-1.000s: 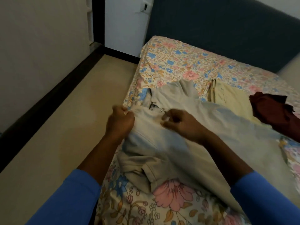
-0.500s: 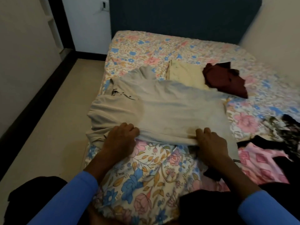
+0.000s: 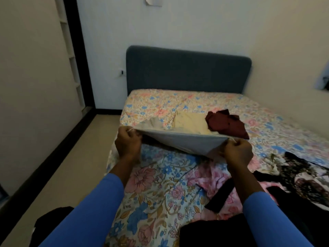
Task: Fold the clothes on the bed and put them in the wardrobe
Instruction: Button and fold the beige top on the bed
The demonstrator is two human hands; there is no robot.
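Task status, early: the left hand and right hand each pinch a near corner of the grey shirt, raised mid-fold over the bed; the cream garment lies folded, while the maroon garment and pink garment lie loose, with wardrobe stowing judged pending.

The bedsheet is cream with pink and blue flowers, the headboard dark blue-grey. The shirt is pale grey-beige; farther off, a cream garment and, right, a maroon garment. Near right: pink patterned cloth, black-and-white print cloth. Blue sleeves
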